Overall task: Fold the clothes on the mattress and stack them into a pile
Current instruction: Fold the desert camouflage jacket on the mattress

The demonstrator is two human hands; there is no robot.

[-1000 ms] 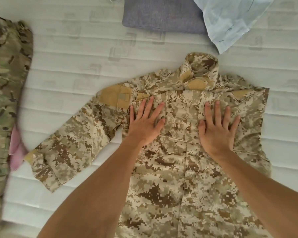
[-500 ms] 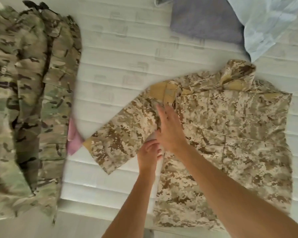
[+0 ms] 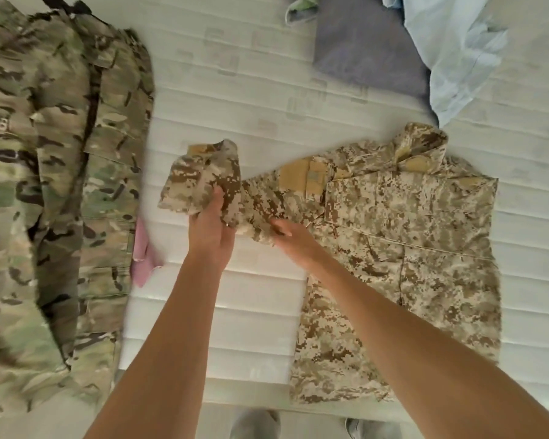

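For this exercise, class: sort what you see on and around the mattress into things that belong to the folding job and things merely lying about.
Part of the job:
desert camouflage jacket, its sleeve gripped by the left hand and right hand
green camouflage clothes
pink garment
grey cloth
light blue garment
mattress

Just lying about:
shoes on the floor

No readable text, label, brand, number or sign anywhere. Faint embossed squarish motifs on the mattress (image 3: 260, 99), too blurred to read as letters. Plain tan patch (image 3: 301, 179) on the jacket (image 3: 409, 236) sleeve, no lettering to make out.
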